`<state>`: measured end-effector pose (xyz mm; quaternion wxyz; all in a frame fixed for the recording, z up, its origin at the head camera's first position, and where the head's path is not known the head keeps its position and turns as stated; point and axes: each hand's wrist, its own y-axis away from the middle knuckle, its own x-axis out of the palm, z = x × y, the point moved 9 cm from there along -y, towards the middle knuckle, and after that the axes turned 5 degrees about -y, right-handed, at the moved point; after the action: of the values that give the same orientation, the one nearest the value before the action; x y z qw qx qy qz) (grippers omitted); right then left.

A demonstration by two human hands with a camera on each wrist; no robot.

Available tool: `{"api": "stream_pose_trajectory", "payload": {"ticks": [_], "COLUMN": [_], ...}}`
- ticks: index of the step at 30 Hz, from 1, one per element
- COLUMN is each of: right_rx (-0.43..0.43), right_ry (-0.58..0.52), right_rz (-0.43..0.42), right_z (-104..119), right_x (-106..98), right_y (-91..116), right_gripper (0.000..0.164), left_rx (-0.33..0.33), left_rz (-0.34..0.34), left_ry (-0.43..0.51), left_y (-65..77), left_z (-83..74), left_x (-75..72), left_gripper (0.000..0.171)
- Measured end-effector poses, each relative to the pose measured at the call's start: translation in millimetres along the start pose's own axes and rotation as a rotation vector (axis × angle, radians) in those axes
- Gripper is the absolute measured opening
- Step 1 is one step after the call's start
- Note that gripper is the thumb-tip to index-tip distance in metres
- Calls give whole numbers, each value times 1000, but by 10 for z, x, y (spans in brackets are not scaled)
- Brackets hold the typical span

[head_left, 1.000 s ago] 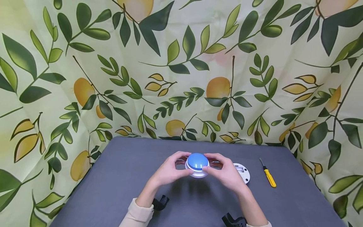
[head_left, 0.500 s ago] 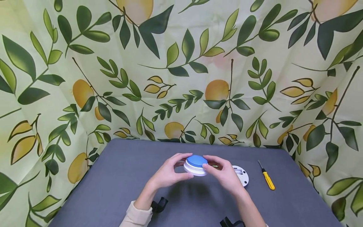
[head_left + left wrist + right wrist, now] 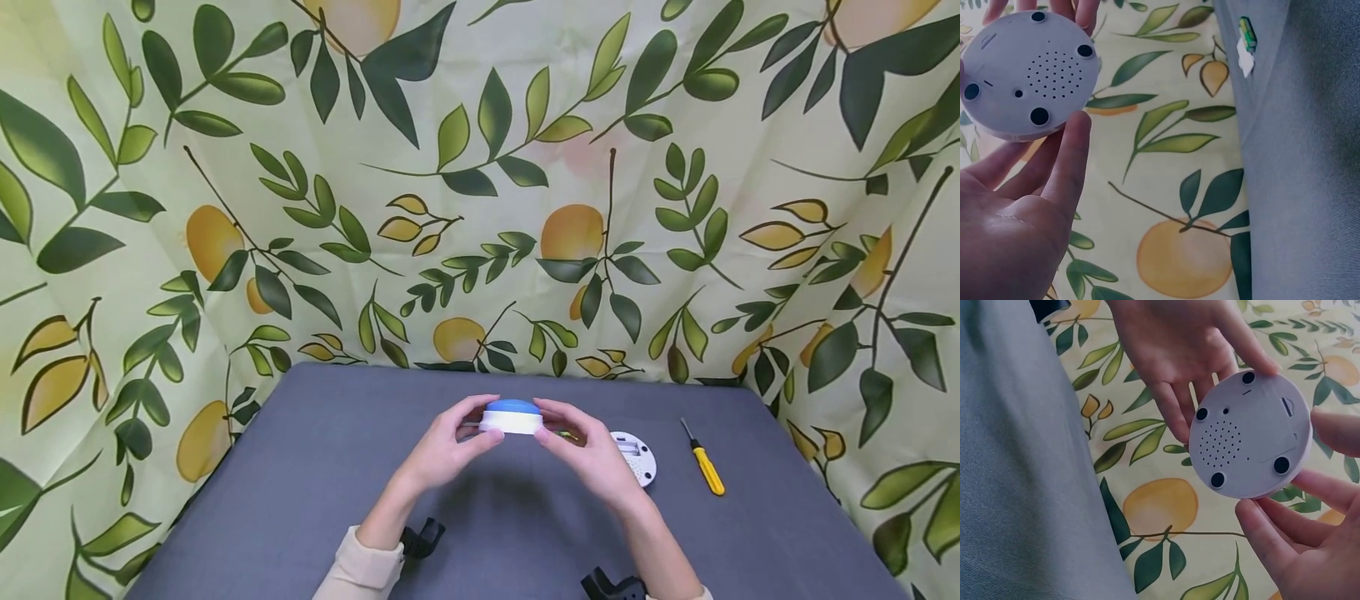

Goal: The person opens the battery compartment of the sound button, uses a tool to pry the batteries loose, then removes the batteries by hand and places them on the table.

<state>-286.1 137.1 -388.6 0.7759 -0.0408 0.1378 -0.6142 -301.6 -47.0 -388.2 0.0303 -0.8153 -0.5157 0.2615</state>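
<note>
A round button (image 3: 512,423) with a blue cap and white base is held in the air over the grey bench (image 3: 337,433), its shadow falling below. The left grip (image 3: 448,443) and right grip (image 3: 588,450), both bare hands, pinch it from opposite sides, thumbs low on the near rim and fingers behind. That two-sided hold probably shares the weight and steadies it while leaving the cap and underside free of fingers. The wrist views show dark feet and a patch of small holes beneath. A white disc (image 3: 642,457) lies partly behind the right wrist, beside a yellow-handled screwdriver (image 3: 705,468); both seem set to the right for easy reach. A small green item (image 3: 567,435) peeks past the right fingers, too hidden to identify.
</note>
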Motion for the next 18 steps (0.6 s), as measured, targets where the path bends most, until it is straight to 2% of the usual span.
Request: {"api": "stream_pose_trajectory", "payload": {"ticks": [5, 12, 18], "right_rx": [-46, -99, -116], "right_ry": [-25, 40, 43], "right_rz": [-3, -52, -60], "right_z": [33, 44, 41], "right_x": [31, 4, 6], "right_y": [-4, -4, -6], "right_gripper": [49, 49, 47], "left_rx": [-26, -54, -81], "left_rz": [-11, -4, 23], "left_ry": [-9, -35, 27], "left_y": [0, -18, -14], "left_z": [12, 36, 66], "left_x": [-7, 34, 73], "left_gripper": [48, 44, 41]}}
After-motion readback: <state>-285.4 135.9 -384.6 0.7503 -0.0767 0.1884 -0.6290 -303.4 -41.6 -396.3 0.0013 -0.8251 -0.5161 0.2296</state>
